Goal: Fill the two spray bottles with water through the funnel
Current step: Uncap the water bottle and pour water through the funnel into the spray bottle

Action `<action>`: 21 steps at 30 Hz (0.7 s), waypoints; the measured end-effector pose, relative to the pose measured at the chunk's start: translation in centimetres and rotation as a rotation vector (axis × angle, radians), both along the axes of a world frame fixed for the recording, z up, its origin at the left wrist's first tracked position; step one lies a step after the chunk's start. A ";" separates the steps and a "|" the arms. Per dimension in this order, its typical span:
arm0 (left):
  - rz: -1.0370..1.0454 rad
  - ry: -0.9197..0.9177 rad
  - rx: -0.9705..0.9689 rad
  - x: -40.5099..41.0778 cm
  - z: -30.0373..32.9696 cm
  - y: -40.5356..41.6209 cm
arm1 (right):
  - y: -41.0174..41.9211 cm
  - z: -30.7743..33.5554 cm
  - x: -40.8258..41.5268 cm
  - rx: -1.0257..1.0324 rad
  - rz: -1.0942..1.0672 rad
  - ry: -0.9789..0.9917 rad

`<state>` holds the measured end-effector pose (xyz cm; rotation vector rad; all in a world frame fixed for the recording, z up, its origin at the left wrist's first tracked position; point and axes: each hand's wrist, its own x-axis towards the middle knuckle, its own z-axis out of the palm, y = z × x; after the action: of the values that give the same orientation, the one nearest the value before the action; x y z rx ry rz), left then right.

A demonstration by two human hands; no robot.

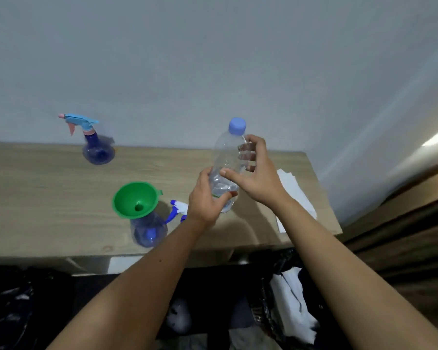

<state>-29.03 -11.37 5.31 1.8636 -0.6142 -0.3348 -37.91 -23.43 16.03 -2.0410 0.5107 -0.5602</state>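
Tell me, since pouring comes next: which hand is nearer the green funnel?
Left. The left hand grips the water bottle low down, just right of the green funnel; the right hand sits farther right.

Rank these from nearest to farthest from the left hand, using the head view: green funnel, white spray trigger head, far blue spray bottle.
1. White spray trigger head, just beside the left hand.
2. Green plastic funnel, farther left.
3. Far blue spray bottle, by the wall.
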 end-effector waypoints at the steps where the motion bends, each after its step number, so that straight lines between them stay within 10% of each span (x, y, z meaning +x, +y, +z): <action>1: -0.025 0.001 -0.004 -0.7 0.1 0.8 | 0.7 0.1 -1.0 -0.008 -0.007 0.010; 12: -0.147 0.019 0.026 -6.0 0.4 6.0 | 4.9 2.1 -7.4 -0.117 -0.053 0.131; 21: -0.190 0.025 0.015 -5.1 -0.1 5.6 | 6.4 6.3 -5.6 0.049 -0.252 -0.162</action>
<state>-34.09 -5.76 5.23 1.8169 -0.7759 -0.4873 -43.49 -17.00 22.29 -1.8777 0.6813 -0.8480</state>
